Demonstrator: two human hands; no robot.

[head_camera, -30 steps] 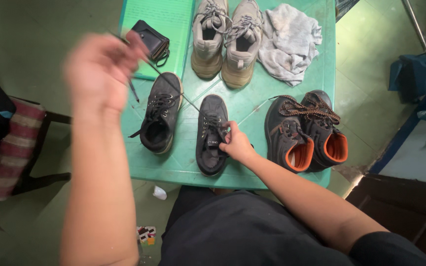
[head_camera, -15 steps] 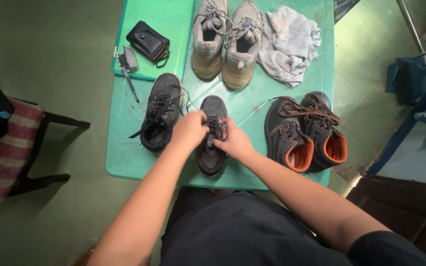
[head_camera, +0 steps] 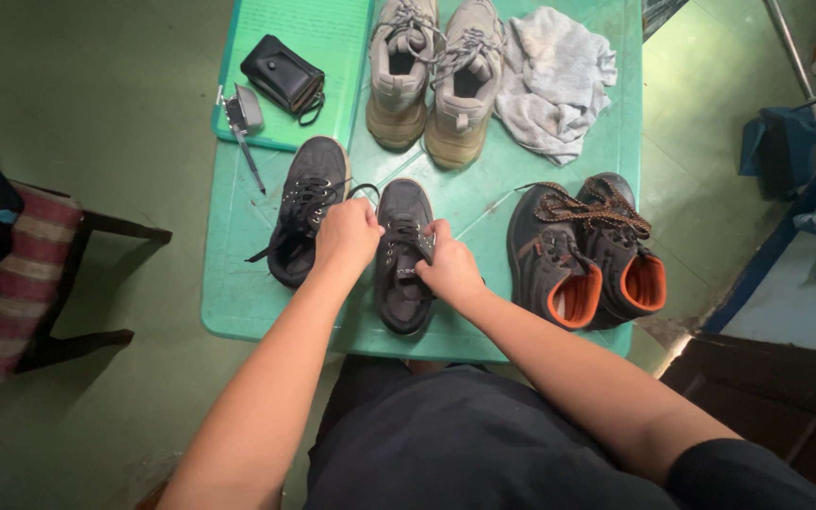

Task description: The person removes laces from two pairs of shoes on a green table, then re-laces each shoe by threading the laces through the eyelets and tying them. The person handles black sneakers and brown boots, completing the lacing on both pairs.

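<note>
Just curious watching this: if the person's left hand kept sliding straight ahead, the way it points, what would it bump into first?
Probably the beige shoes. The left hand points up the table, past the black shoe; depth is unclear.

- Floor [head_camera: 96, 142]: green, worn, dim overhead light.
- Green plastic table [head_camera: 238, 302], centre.
- Wooden chair [head_camera: 68, 283] w/ striped cushion, left.
- Blue furniture edge [head_camera: 767, 274], right; metal legs [head_camera: 790, 47] behind.

green table [head_camera: 238, 302]; black shoes [head_camera: 403, 260] at its near edge, dark boots [head_camera: 559, 255] with orange lining and laces, beige sneakers [head_camera: 436, 80], grey cloth [head_camera: 554, 80], black pouch [head_camera: 280, 76], red-striped seat [head_camera: 25, 283].
</note>
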